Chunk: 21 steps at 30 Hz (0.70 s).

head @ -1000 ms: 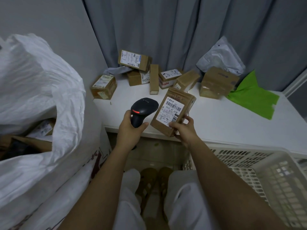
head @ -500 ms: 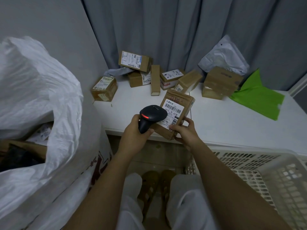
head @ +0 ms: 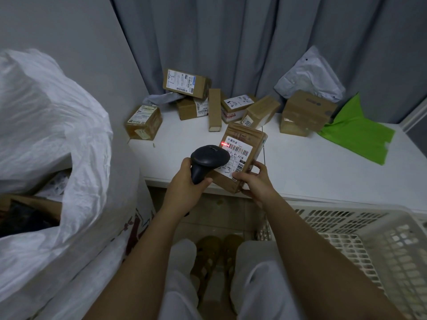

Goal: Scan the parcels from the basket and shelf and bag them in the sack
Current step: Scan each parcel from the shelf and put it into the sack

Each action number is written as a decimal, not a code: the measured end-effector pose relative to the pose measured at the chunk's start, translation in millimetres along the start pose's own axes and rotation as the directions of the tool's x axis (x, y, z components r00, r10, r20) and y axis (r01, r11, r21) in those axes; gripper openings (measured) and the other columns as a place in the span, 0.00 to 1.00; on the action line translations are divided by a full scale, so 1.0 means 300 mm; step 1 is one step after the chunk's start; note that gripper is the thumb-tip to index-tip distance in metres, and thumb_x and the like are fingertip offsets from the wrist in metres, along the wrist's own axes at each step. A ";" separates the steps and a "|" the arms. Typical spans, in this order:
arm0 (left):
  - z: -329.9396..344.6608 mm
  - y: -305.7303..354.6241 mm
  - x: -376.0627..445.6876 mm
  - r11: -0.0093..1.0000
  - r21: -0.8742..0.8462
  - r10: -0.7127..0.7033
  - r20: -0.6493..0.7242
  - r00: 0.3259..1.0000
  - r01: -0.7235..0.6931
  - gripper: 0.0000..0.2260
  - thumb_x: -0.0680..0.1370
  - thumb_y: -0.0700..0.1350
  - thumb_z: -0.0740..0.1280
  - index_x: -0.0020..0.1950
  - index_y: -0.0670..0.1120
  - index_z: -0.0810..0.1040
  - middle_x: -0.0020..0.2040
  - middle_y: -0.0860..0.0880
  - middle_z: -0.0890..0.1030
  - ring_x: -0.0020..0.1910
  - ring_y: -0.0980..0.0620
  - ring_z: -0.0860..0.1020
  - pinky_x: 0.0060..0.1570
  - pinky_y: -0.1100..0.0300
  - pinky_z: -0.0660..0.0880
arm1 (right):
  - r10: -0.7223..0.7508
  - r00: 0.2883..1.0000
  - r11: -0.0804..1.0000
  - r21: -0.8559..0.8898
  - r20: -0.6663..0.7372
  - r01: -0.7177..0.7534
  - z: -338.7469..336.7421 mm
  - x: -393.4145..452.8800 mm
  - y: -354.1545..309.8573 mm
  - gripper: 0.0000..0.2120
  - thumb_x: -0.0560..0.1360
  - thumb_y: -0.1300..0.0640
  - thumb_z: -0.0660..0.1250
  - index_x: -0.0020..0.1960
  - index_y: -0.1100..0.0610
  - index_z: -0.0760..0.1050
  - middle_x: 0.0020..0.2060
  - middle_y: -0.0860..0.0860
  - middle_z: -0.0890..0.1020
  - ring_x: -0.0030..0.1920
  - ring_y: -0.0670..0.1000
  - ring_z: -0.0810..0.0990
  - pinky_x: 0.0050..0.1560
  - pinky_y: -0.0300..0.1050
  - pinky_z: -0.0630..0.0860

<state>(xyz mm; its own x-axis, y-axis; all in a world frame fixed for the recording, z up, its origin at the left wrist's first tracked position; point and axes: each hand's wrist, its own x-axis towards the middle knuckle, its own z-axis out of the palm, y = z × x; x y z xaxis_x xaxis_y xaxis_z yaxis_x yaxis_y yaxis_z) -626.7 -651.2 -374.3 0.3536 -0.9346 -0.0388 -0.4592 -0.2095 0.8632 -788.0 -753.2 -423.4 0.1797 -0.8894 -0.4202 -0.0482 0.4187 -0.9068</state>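
Note:
My right hand (head: pixel 253 181) grips the lower end of a brown cardboard parcel (head: pixel 250 137) with a white barcode label, tilted up over the front edge of the white shelf (head: pixel 312 167). My left hand (head: pixel 184 184) holds a black handheld scanner (head: pixel 209 158) right in front of the label, and a red light spot shows on the label's upper left. The big white sack (head: pixel 53 125) stands open at the left with parcels inside. The white plastic basket (head: pixel 360 229) sits at the lower right.
Several brown parcels (head: pixel 184 83) lie at the back of the shelf against a grey curtain. A white poly mailer (head: pixel 310 75) and a green bag (head: pixel 357 132) lie at the back right. My legs and sandals are below.
The scanner has moved right and closer until it overlaps the parcel's label, and a red scan light now falls on the label. The parcel stays in my right hand.

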 end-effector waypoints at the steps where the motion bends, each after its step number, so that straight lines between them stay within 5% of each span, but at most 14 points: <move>1: 0.000 -0.002 0.002 1.000 0.003 0.000 0.001 1.000 0.000 0.22 0.76 0.44 0.71 0.65 0.49 0.65 0.60 0.47 0.77 0.56 0.49 0.77 0.50 0.60 0.73 | -0.001 1.000 1.000 -0.003 0.001 0.001 0.000 -0.001 0.001 0.38 0.71 0.61 0.75 0.73 0.51 0.57 0.67 0.54 0.74 0.58 0.54 0.77 0.51 0.49 0.77; 12: 0.006 -0.006 0.000 0.999 -0.040 0.020 -0.020 1.000 -0.021 0.22 0.75 0.44 0.71 0.65 0.50 0.66 0.58 0.51 0.76 0.56 0.51 0.76 0.53 0.59 0.73 | -0.012 1.000 1.000 0.009 -0.013 0.012 0.002 -0.020 -0.013 0.38 0.71 0.62 0.75 0.73 0.52 0.58 0.67 0.55 0.74 0.56 0.52 0.76 0.48 0.46 0.77; 15: 0.011 0.017 -0.006 0.992 -0.106 0.058 -0.107 0.993 -0.070 0.21 0.75 0.43 0.71 0.65 0.51 0.67 0.57 0.54 0.75 0.58 0.52 0.76 0.54 0.58 0.73 | -0.076 0.996 0.996 0.037 -0.052 0.078 0.004 -0.055 -0.032 0.36 0.72 0.62 0.74 0.73 0.52 0.58 0.67 0.55 0.75 0.54 0.51 0.77 0.45 0.43 0.78; 19: 0.007 0.093 -0.051 0.961 -0.209 0.118 -0.280 0.953 -0.180 0.20 0.75 0.41 0.71 0.64 0.50 0.68 0.55 0.57 0.76 0.57 0.55 0.76 0.52 0.65 0.72 | -0.189 0.976 0.976 0.089 -0.107 0.198 0.033 -0.146 -0.071 0.34 0.72 0.56 0.74 0.71 0.49 0.59 0.65 0.54 0.76 0.57 0.50 0.79 0.56 0.49 0.79; 21: -0.012 0.136 -0.099 0.948 -0.231 0.134 -0.331 0.934 -0.218 0.20 0.75 0.41 0.71 0.63 0.52 0.68 0.52 0.62 0.75 0.56 0.57 0.76 0.49 0.69 0.70 | -0.236 0.966 0.961 0.122 -0.104 0.247 0.053 -0.214 -0.100 0.33 0.73 0.54 0.73 0.72 0.49 0.60 0.64 0.53 0.77 0.54 0.48 0.79 0.50 0.44 0.80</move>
<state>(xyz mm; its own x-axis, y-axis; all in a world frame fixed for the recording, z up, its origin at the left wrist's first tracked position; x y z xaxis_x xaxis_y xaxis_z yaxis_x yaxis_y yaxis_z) -653.1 -631.1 -336.2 0.5384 -0.8061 0.2457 -0.3238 0.0713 0.9434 -782.5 -705.7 -368.7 0.0831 -0.9771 -0.1959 0.1181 0.2048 -0.9716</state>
